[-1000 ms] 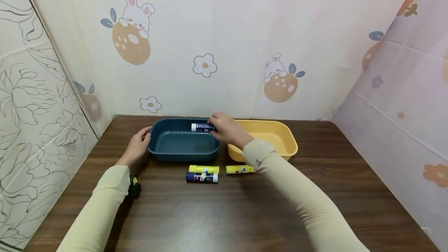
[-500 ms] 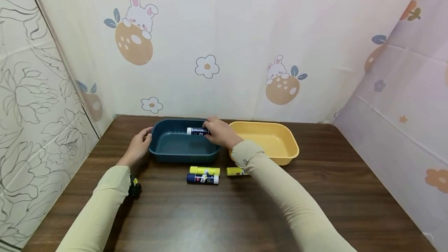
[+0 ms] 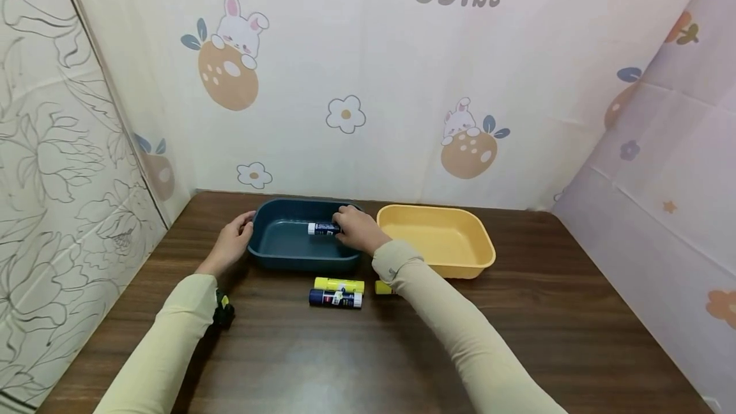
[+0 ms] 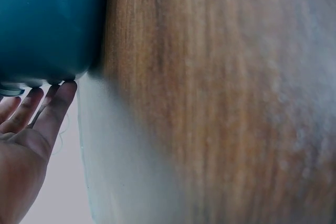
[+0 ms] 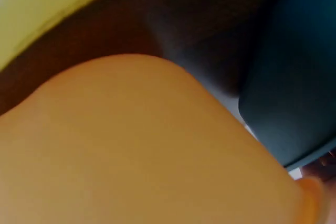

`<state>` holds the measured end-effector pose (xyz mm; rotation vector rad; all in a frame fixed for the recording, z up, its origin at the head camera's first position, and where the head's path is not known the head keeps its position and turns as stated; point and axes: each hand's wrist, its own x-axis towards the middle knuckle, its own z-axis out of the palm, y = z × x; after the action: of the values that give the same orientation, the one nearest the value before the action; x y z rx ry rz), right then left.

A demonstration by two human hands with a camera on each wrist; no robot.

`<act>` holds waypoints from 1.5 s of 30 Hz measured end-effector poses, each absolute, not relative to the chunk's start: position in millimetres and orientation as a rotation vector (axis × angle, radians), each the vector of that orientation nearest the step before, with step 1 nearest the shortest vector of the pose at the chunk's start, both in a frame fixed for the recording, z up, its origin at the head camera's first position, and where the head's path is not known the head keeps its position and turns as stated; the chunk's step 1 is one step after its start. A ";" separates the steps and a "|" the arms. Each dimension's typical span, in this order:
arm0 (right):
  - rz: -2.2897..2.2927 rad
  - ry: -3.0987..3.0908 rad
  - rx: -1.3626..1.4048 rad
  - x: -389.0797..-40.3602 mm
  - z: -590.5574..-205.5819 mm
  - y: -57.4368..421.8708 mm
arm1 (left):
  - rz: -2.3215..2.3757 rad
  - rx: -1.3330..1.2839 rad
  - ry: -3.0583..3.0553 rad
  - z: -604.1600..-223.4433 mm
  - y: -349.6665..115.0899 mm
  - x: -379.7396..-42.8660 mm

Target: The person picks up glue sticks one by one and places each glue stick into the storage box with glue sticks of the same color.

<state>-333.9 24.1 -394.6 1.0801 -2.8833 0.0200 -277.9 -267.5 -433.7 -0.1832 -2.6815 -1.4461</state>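
Note:
My right hand (image 3: 358,230) pinches a dark blue glue stick (image 3: 323,229) by one end. It holds the stick level inside the dark blue tub (image 3: 305,264), its white end pointing left. My left hand (image 3: 230,245) rests against the tub's left end. Nearly straight fingers (image 4: 50,116) touch the tub wall in the left wrist view. In front of the tub lie a yellow glue stick (image 3: 339,284) and a dark blue glue stick with a white cap (image 3: 335,299), side by side. Another yellow glue stick (image 3: 383,287) is partly hidden by my right sleeve.
A yellow tub (image 3: 460,271) stands right of the blue one, both at the back of the brown wooden table (image 3: 299,363). A patterned curtain (image 3: 356,50) rises behind the table. The right wrist view is mostly filled by blurred close surfaces.
My right hand has moved left and lower into the blue tub with the glue stick. The left hand stays at the tub's end. The head view has shifted slightly.

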 end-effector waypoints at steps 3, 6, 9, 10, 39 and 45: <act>0.017 -2.888 1.077 -335.1 -399.1 23.7 | -1.464 -0.187 -2.678 -433.6 -267.2 -276.8; 0.018 -2.897 1.071 -336.8 -402.8 23.8 | -1.475 -0.175 -2.679 -433.7 -266.4 -276.8; 0.013 -2.918 1.064 -338.0 -404.9 23.6 | -1.474 -0.173 -2.676 -435.1 -266.5 -278.1; 0.007 -2.928 1.061 -338.4 -405.2 23.2 | -1.472 -0.175 -2.675 -435.5 -266.6 -278.5; -0.173 -2.941 1.084 -334.4 -393.4 26.5 | -1.480 -0.166 -2.672 -436.4 -262.8 -280.6; -0.105 -2.886 1.108 -328.5 -371.4 34.5 | -1.473 -0.156 -2.668 -433.2 -263.9 -277.3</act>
<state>-328.5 34.5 -371.4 1.1083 -2.8864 -0.1053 -277.3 -263.9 -433.2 -0.1564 -2.6683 -1.4733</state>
